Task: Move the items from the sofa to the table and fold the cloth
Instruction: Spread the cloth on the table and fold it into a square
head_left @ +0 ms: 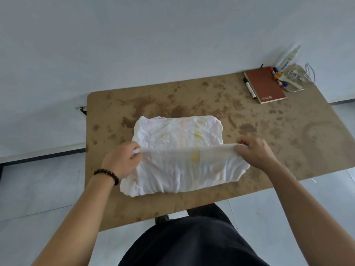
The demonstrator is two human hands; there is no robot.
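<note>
Head view showed me the white cloth (178,148) lying mid-table (288,131), both my hands pinching its lifted near edge: left hand (123,160) at one corner, right hand (253,150) at the other. Far beyond the cloth lay a brown notebook (265,85).

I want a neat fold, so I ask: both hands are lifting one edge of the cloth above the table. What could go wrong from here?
1. The left hand and right hand pinch only the corners of the cloth, so a corner could slip and the fold may land crooked.
2. The cloth is wrinkled; creases may get folded in.
3. Its near side lies close to the edge of the table and might slide off if pulled.
</note>
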